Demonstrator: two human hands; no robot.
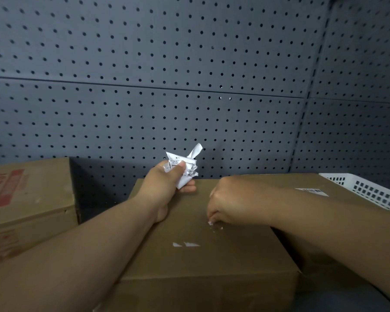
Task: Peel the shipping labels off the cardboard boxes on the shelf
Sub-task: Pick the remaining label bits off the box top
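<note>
A brown cardboard box (212,262) lies in the middle, its top facing me. My left hand (167,183) rests above its far edge, shut on a crumpled white wad of peeled label paper (186,167). My right hand (225,199) is curled knuckles-up on the box top, its fingertips pinching at small white label scraps (214,224). Two little white label remnants (186,244) stick to the box nearer me. A second box behind on the right carries a barcode label (312,191).
Another cardboard box with red print (25,199) stands at the left. A white perforated plastic basket (367,190) sits at the right. A dark grey pegboard wall (167,86) closes the back and right side of the shelf.
</note>
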